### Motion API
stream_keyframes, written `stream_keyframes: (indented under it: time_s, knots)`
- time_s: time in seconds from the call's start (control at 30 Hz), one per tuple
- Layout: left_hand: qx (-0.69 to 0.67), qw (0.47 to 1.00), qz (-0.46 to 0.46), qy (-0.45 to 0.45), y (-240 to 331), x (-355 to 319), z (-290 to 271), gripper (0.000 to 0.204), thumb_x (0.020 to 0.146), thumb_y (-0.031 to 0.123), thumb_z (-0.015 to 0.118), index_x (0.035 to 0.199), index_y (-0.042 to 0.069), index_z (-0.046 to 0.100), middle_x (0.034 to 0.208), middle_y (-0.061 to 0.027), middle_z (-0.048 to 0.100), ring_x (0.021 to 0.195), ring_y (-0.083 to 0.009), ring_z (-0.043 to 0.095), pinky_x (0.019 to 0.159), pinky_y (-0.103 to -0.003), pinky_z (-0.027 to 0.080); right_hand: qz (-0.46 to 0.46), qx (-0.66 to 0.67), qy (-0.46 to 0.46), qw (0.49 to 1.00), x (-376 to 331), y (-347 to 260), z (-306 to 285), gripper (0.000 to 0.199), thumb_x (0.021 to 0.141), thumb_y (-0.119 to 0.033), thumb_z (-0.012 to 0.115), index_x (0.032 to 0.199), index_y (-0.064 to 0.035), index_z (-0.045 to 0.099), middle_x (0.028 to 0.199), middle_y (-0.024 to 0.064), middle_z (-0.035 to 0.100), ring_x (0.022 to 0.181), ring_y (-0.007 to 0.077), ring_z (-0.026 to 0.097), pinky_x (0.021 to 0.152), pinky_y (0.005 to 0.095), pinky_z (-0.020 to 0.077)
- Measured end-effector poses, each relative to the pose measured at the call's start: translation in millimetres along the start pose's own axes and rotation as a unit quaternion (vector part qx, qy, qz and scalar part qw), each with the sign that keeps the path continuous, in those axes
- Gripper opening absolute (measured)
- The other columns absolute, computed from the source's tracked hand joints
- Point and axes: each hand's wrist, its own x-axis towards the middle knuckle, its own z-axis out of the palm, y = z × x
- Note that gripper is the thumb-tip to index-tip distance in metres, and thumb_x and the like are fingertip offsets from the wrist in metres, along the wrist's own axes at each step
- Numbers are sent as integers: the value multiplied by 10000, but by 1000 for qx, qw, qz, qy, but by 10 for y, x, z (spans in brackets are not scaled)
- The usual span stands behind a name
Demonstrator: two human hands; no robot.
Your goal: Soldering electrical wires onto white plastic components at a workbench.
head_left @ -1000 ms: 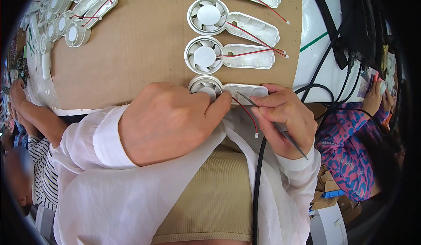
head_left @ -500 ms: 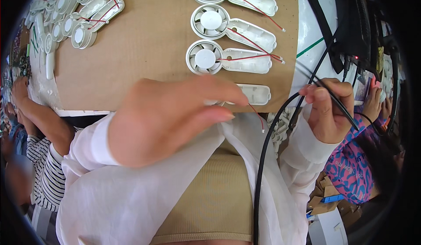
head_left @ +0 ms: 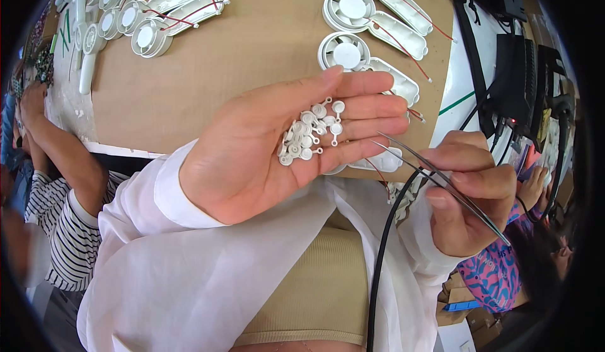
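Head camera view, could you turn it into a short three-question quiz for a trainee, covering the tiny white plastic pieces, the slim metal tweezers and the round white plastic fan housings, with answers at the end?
1. Which hand bears the small round white plastic pieces?
2. The slim grey metal tweezers are in the right hand. True or false: their two tips are pressed together.
3. What does the right-hand row of round white plastic fan housings lie on? A: a blue tray; B: a flat brown sheet; C: a striped cloth.

Key:
1. The left hand, palm up.
2. False; the tips stand apart.
3. B.
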Motion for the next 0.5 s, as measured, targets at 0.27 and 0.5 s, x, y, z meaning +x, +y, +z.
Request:
stream_keyframes:
  time_s: [0.27, 0.5]
  knots:
    - [-13, 999, 25, -16, -37, 42, -44, 491, 1100, 278, 334, 1460, -47, 409, 1464, -225, 505, 1395, -342, 465, 1146, -381, 419, 38, -20, -11, 999, 9, 12, 173, 251, 789, 29, 666, 948, -92, 516, 888, 194, 697, 842, 262, 555, 851, 375, 439]
    - [-25, 998, 41, -33, -52, 58, -73, 482, 1099, 275, 342, 1462, -36, 411, 1471, -215, 503, 1401, -316, 465, 1137, -343, 419, 180, 110, 69, 975, -7, 7, 312, 247, 797, 48, 643, 960, -76, 505, 901, 212, 695, 848, 254, 552, 838, 362, 445]
